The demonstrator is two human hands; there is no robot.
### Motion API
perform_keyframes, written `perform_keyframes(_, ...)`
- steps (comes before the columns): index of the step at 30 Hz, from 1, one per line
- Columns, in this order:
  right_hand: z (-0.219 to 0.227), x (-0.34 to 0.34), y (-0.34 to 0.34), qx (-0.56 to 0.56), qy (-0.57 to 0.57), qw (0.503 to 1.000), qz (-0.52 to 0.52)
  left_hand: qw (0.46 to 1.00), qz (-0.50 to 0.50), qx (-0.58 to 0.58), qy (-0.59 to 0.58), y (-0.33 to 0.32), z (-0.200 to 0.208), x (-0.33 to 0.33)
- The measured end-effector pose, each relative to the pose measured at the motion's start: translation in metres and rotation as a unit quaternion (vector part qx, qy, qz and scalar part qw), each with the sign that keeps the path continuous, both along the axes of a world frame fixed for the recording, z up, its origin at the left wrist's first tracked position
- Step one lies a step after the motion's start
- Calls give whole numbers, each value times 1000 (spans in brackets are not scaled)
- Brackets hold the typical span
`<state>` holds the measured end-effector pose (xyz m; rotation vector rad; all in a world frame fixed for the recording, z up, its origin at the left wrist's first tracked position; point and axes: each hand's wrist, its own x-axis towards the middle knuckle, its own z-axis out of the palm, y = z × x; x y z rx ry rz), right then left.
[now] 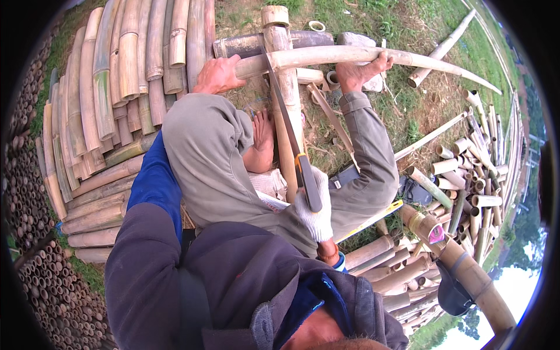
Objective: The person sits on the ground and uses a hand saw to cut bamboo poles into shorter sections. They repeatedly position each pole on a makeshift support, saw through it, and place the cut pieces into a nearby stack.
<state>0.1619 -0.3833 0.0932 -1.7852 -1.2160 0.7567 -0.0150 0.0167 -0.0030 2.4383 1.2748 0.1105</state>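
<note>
Bamboo pole (326, 55) across bamboo support (291, 99) at 12 o'clock; left hand (219, 74) at 11 holding its end, gloved right hand (318, 210) at 4 gripping saw (290, 129); foot (359, 71) at 1 should press firmly, blade square, strokes long, left hand clear

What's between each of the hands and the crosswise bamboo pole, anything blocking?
Nothing visible blocks the left hand: it's on the pole's left end. Between the gloved right hand and the pole there's only the saw it holds, the blade reaching the pole near that end.
</note>
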Motion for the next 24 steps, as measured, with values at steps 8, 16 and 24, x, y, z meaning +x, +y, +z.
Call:
perform_keyframes(8,-81,15,227,139,14,990,31,1000,10,12,18,2,8,3)
perform_keyframes(16,20,-7,-31,-31,-2,999,15,999,4,-22,29,1,1,-7)
perform_keyframes(24,-81,16,237,128,-28,991,11,1000,-5,-5,20,7,9,2)
